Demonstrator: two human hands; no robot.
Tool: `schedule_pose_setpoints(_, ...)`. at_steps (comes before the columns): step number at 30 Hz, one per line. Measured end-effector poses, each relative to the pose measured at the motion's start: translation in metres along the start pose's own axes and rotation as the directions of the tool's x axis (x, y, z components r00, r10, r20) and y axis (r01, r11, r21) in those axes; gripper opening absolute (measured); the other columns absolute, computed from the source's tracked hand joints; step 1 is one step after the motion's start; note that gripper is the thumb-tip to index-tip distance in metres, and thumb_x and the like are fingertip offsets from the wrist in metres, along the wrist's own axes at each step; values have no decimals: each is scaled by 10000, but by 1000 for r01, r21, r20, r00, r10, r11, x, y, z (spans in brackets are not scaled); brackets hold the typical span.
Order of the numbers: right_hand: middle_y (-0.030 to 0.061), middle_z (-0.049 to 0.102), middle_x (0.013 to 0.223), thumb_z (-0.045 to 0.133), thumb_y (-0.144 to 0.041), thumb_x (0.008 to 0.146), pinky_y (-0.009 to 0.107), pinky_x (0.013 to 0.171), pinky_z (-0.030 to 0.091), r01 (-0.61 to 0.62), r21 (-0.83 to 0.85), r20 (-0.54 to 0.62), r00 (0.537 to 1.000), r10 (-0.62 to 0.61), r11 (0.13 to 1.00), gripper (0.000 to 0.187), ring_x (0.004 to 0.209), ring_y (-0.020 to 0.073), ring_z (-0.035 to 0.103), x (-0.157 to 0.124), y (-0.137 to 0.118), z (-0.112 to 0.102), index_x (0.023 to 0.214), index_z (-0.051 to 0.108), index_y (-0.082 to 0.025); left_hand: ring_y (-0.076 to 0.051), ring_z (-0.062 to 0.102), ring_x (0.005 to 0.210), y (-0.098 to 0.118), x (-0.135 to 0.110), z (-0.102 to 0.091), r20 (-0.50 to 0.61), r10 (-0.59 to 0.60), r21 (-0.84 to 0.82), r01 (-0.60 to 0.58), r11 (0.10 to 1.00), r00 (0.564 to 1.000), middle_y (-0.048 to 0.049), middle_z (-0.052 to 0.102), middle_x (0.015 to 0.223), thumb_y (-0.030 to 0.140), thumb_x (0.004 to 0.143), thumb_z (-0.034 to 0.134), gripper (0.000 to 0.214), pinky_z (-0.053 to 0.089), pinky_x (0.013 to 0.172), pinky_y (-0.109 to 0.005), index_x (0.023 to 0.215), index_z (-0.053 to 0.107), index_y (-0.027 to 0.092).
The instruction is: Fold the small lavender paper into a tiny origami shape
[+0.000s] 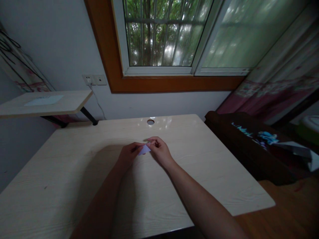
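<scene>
One pale wood-grain shelf [69,103] far left, with one flat sheet [44,100] on it. Two white wall sockets [94,79]. Pale laminate surface [74,172], smooth, with one round hole [150,121] near the back edge. Left hand [129,153] curled, fingertips pinching one small lilac folded paper [144,149], pointed, mid-surface between both hands. Right hand [159,151] pinches its upper right edge, fingers bent close.

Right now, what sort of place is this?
Probably a room in a home, a study or bedroom: a pale wooden desk with a cable hole, a barred window with a patterned curtain, wall sockets. The left hand and right hand pinch a small paper.
</scene>
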State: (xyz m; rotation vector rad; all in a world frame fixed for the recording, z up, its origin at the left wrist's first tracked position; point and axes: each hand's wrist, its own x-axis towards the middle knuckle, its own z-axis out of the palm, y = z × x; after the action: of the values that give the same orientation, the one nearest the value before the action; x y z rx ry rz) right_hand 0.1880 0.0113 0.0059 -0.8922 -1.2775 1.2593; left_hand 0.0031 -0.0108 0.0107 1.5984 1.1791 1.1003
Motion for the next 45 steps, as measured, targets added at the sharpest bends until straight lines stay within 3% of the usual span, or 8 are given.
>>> schedule_pose_setpoints(9, -27, 560, 687, 714, -376, 796, 257, 624, 402, 32, -71, -61, 997, -37, 997, 258, 640, 135, 504, 1, 7, -2, 992, 688, -210, -166, 695, 774, -4, 1, 1, 1, 19, 15, -19, 1000, 1000, -38, 758, 884, 375, 895, 583, 285, 521, 721, -253, 1056, 712, 178)
schedule_pose_setpoints(17, -13, 591, 715, 694, -359, 809, 259, 631, 406, 35, -116, -111, 993, -48, 993, 218, 656, 142, 523, 2, 7, -3, 959, 695, -201, -159, 678, 711, -2, 4, 2, -119, -17, 66, 25, 998, 993, -25, 741, 819, 373, 867, 599, 244, 541, 687, -259, 965, 720, 185)
schedule_pose_setpoints(28, 1, 629, 752, 667, -334, 813, 265, 651, 446, 23, -109, -185, 982, -43, 994, 196, 676, 145, 557, 5, 12, -8, 950, 691, -196, -153, 666, 681, -1, 5, -1, -185, -21, 87, 38, 995, 982, -26, 733, 802, 366, 864, 587, 241, 534, 671, -255, 960, 713, 185)
schedule_pose_setpoints(35, 3, 628, 736, 634, -421, 852, 260, 624, 458, -17, -57, -134, 991, 9, 998, 247, 644, 137, 577, 3, 6, -3, 943, 676, -195, -161, 673, 689, 0, 6, -3, -209, -44, 98, 66, 993, 977, -30, 738, 804, 360, 864, 580, 244, 540, 688, -266, 976, 711, 187)
schedule_pose_setpoints(45, -30, 602, 658, 691, -332, 789, 262, 622, 473, 3, -88, -73, 997, -9, 996, 258, 617, 137, 588, 3, 9, -3, 1012, 660, -205, -155, 661, 682, 0, 5, -2, -214, -15, 134, 45, 990, 977, -24, 723, 803, 348, 884, 542, 256, 530, 685, -261, 1001, 704, 189)
